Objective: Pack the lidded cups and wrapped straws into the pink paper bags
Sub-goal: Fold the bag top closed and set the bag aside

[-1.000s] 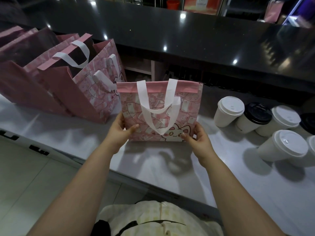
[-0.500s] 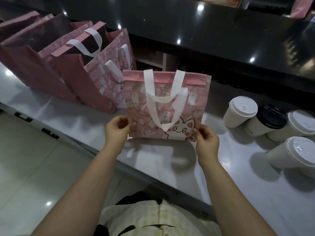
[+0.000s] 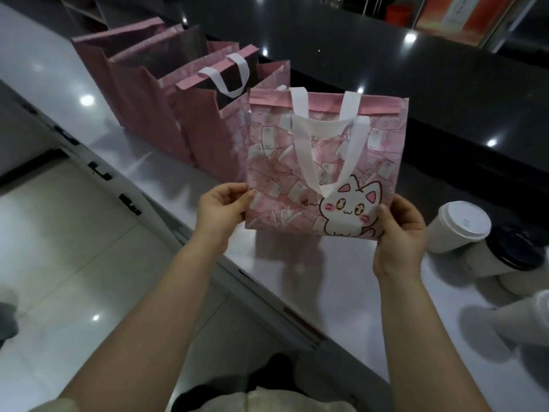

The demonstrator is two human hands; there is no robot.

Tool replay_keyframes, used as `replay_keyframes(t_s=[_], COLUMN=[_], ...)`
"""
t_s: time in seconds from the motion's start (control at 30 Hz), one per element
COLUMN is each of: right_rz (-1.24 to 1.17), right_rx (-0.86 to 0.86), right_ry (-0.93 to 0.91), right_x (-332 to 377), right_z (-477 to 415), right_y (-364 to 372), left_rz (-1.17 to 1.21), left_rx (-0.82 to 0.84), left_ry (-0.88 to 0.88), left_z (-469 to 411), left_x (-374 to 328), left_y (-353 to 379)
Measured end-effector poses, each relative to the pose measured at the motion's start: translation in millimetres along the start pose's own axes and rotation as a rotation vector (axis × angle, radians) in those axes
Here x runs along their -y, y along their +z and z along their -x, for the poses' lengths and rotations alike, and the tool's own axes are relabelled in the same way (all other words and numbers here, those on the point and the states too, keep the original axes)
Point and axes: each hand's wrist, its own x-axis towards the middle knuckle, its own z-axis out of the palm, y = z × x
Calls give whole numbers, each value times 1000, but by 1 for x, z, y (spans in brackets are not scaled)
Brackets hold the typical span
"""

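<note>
Both hands pinch the flat pink bag (image 3: 323,162) by its lower corners, the left hand (image 3: 222,209) at the left corner, the right hand (image 3: 399,233) at the right, holding it upright over the white table (image 3: 356,292). Its white handles hang down its front. Far left, more pink bags (image 3: 208,114) stand open, their insides too dark to tell. At the right stand a white-lidded cup (image 3: 459,227) and a black-lidded cup (image 3: 517,251). A dark counter (image 3: 386,69) runs beyond. The bag shows a white cat; the small marks beside it are unreadable.

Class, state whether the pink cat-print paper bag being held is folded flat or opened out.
Folded flat: the pink cat-print paper bag shows one flat face, its top edges together, white handles lying against it.
</note>
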Motion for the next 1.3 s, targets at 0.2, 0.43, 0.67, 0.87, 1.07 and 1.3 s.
replay_keyframes(t_s=[0.2, 0.43, 0.67, 0.87, 1.07, 1.3], right_rz=[-59, -112, -189, -270, -319, -338], right_rx=[129, 286, 572, 824, 1024, 1139], right_ry=[-91, -116, -8, 96, 118, 190], right_x=[47, 67, 70, 78, 95, 100], right_z=[40, 134, 241, 334, 405, 438], right_y=[41, 149, 327, 463, 567, 671], left_rz=[39, 95, 151, 99, 63, 45], left_rx=[-6, -138, -389, -591, -731, -789], left_ry=[123, 304, 381, 450, 494, 510], left_z=[13, 48, 82, 113, 134, 117], left_x=[-53, -127, -205, -263, -315, -361], left_y=[-41, -177, -367, -513, -620, -698])
